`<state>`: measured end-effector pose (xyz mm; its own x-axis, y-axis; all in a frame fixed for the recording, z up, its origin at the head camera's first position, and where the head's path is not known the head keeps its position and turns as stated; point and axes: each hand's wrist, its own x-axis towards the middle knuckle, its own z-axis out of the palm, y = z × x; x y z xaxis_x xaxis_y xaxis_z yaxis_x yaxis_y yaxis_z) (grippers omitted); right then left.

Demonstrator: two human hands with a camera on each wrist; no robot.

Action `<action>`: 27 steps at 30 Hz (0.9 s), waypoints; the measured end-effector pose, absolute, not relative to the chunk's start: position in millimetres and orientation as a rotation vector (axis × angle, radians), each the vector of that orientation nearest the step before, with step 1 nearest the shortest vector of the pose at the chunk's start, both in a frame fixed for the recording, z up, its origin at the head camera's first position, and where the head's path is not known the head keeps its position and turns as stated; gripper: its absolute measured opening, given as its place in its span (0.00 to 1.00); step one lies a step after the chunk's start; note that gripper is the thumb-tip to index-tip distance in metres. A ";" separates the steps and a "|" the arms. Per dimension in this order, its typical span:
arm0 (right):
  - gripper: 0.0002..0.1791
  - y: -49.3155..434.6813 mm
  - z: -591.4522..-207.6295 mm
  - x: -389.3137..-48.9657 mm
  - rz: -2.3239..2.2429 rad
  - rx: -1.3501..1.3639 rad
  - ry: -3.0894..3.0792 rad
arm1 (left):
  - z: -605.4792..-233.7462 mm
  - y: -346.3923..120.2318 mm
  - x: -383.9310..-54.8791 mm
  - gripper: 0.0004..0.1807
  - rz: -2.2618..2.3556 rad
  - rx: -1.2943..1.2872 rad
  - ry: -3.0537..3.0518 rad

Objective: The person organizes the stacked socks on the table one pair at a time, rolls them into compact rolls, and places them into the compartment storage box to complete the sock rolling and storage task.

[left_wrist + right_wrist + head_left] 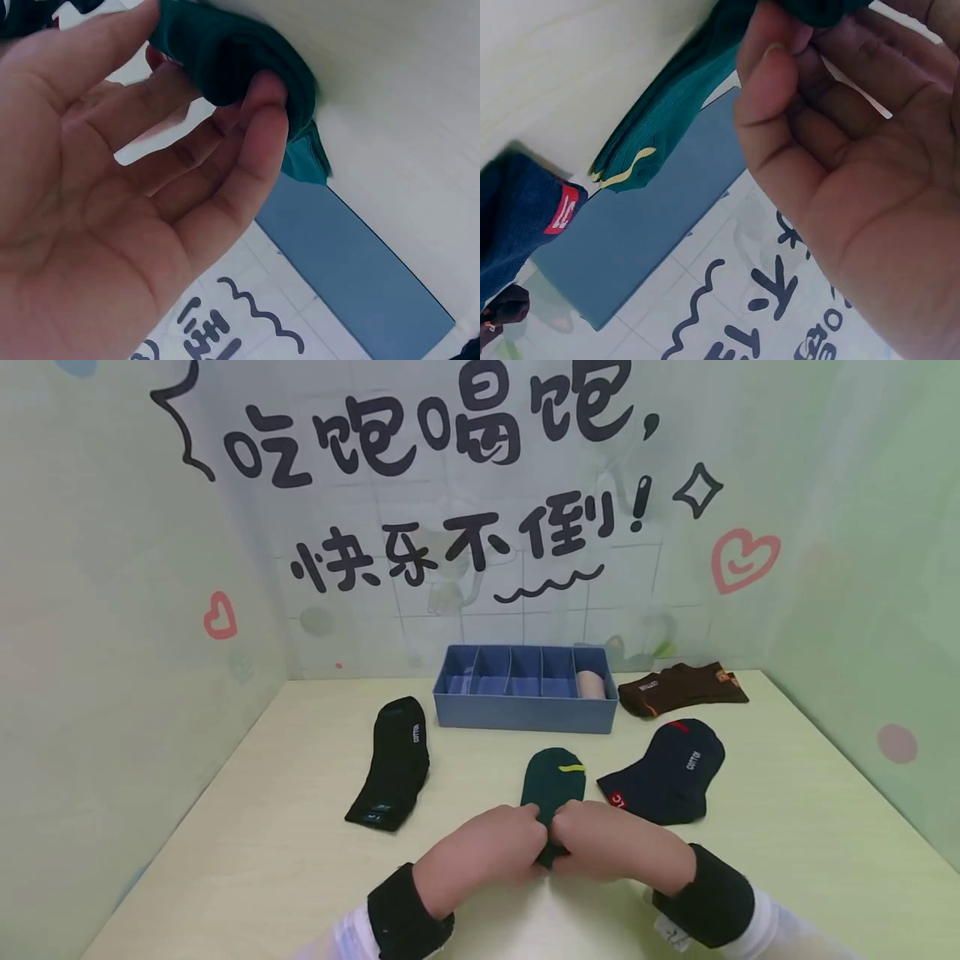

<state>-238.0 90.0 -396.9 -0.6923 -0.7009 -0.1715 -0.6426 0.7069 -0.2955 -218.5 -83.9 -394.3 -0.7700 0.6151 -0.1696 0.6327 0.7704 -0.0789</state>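
Observation:
A dark green sock [553, 777] with a yellow mark lies in front of me, its far end flat. The left hand [491, 843] grips the near end from the left, and the right hand [611, 839] does so from the right, the two almost meeting. In the left wrist view the near end of the green sock [259, 45] is curled into a roll, with thumb and fingers around it. The right wrist view has the sock's flat part [667, 127] stretching away from the right fingers, which pinch the rolled end.
Behind stands a blue divided box [525, 714], a pale pink roll [591, 685] in its rightmost compartment. A black sock [393, 764] lies at left, a navy sock [671, 777] at right. A brown sock [682, 687] lies beside the box near the back wall.

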 end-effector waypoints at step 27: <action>0.10 94.7 -395.8 -245.6 -0.547 -0.956 2.664 | -390.4 -88.3 -222.3 0.05 -0.082 0.990 2.857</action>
<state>-245.6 94.7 -395.8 -0.7502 -0.6515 -0.1128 -0.5545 0.7128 -0.4296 -222.3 -88.3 -390.4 -0.7797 0.6130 -0.1278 0.6193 0.7850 -0.0127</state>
